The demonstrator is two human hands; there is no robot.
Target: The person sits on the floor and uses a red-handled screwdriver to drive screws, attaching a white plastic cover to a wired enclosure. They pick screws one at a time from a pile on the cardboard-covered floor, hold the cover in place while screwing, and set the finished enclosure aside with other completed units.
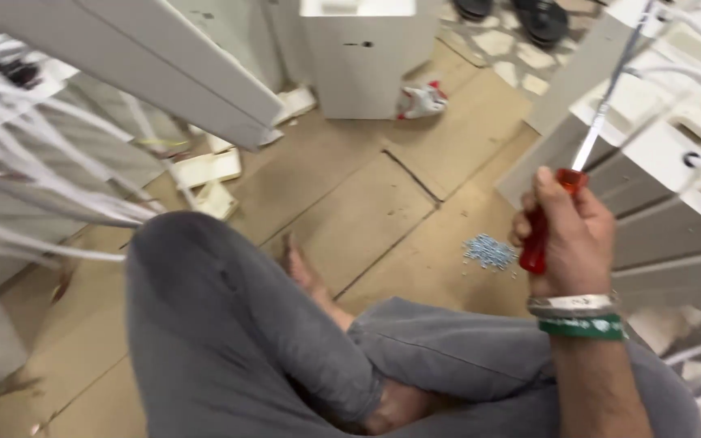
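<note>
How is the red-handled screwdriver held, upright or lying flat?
Roughly upright: the right hand grips the screwdriver, shaft rising towards the white panel.

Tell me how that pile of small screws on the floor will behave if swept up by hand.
The screws look tiny and loose, so they would likely scatter when pushed. Being small and shiny metal, they probably slip between fingers. The cardboard under them looks flat, so strays may roll, perhaps into its seams.
</note>
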